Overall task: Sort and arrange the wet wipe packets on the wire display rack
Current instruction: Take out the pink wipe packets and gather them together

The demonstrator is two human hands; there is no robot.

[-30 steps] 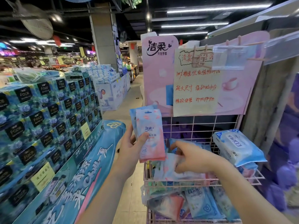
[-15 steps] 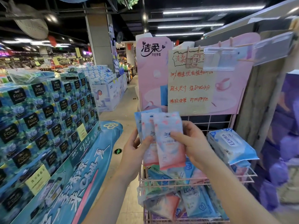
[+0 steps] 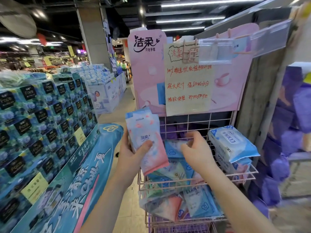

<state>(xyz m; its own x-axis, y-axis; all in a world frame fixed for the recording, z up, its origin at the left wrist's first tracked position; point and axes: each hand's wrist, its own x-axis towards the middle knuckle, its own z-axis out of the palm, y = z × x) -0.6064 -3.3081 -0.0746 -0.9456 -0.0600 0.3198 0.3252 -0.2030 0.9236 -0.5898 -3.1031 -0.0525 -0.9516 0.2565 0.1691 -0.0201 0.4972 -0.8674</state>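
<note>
Grips in the left hand (image 3: 133, 154) a stack of pink-and-blue plastic wet wipe packets (image 3: 145, 132), thumb across the front, at the left edge of the pink wire display rack (image 3: 198, 121). Holds the right hand (image 3: 197, 151) loosely curled, empty, beside the stack, over loose blue packets (image 3: 173, 148).

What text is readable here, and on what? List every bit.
"洁柔 只在乎您": pink header board.
"超大尺寸": handwritten poster; its other lines are unclear.
"洁柔": held packet in the left hand.
"EDI": large white pack on the rack's right.
"Face": dark boxes, left.
"Chill": teal banner.
Yellow tags: too blurred.
</note>
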